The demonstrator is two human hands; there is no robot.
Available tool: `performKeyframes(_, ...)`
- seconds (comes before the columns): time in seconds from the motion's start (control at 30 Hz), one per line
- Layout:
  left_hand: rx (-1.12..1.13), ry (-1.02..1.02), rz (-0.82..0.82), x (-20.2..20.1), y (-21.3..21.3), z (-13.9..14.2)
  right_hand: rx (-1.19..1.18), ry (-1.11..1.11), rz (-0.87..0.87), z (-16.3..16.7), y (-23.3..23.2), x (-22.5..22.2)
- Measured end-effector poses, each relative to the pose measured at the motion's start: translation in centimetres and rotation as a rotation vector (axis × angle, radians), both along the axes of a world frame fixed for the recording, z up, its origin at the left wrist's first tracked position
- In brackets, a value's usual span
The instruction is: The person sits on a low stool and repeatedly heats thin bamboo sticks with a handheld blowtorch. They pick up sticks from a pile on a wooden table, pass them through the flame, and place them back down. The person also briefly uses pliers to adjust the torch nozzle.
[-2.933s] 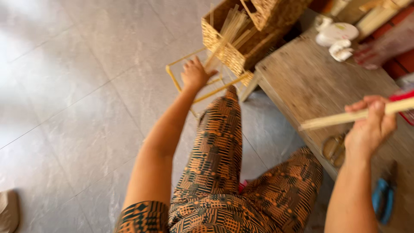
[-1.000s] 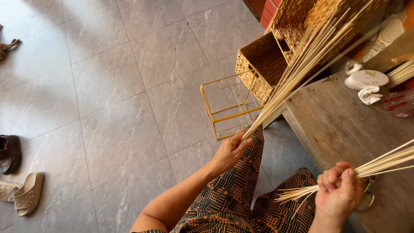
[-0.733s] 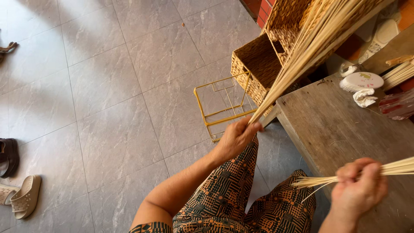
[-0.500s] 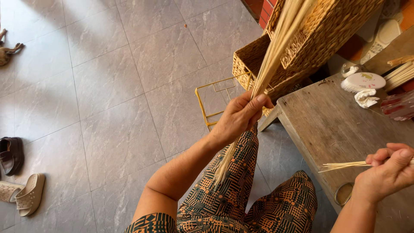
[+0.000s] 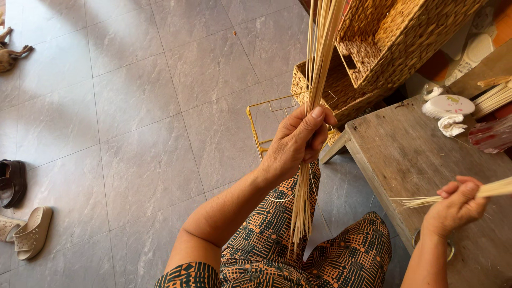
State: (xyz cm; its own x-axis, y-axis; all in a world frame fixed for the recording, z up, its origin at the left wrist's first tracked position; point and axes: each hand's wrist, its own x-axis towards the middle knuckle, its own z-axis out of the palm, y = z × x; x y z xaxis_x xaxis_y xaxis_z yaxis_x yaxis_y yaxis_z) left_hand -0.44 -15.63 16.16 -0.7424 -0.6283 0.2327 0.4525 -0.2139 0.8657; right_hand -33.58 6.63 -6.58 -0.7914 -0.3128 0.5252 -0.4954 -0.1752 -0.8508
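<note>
Far left, lying on the grey tile floor [image 5: 122,133]: three shoes in view, one dark shoe [image 5: 13,181] and two pale sandals [image 5: 33,232]. Centre: left hand [image 5: 296,141] is gripping one thick bundle of thin reeds [image 5: 314,106], fingers wrapped round it, holding it near upright over the patterned lap [image 5: 298,250]. Behind it are one yellow wire frame [image 5: 256,130] and two woven baskets [image 5: 405,37]. Right: right hand [image 5: 456,205] is pinching a smaller reed bunch [image 5: 493,188] level over the wooden bench [image 5: 405,154]. Judgement: sorting step; next move needs the two bunches aligned end to end.
</note>
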Motion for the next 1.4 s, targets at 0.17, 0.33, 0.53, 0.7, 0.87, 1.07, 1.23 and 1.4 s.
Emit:
performKeyframes(0.17, 0.042, 0.066, 0.032, 0.9, 0.3, -0.4, -0.004, 0.008, -0.072, 2.4, 1.3, 1.6)
performKeyframes(0.33, 0.039, 0.049, 0.122, 1.8, 0.1, -1.3, -0.061, -0.145, -0.031, 4.7, 1.3, 5.5)
performKeyframes(0.53, 0.176, 0.081, 0.086, 2.2, -0.5, -3.0, -0.059, -0.368, 0.154, 5.5, 0.5, 9.3)
performKeyframes(0.7, 0.207, -0.014, 0.082, 0.4, -2.1, -3.5, 0.064, -0.464, 0.25, 6.3, -1.1, 8.6)
performKeyframes(0.87, 0.237, -0.058, 0.118, -3.8, -4.9, -3.6, 0.079, -0.481, 0.344, 7.8, -4.3, 4.9)
performKeyframes(1.07, 0.24, -0.045, 0.102, -10.7, -11.7, -2.2, 0.208, -0.526, 0.485, 9.3, -9.9, -0.5)
performKeyframes(1.23, 0.209, -0.077, 0.149, -13.1, -14.6, -0.5, 0.33, -0.56, 0.603, 8.7, -14.8, -2.3)
performKeyframes(1.4, 0.351, -0.05, 0.358, -10.8, -16.0, 1.6, 0.482, -0.698, 0.709, 8.3, -17.0, -1.1)
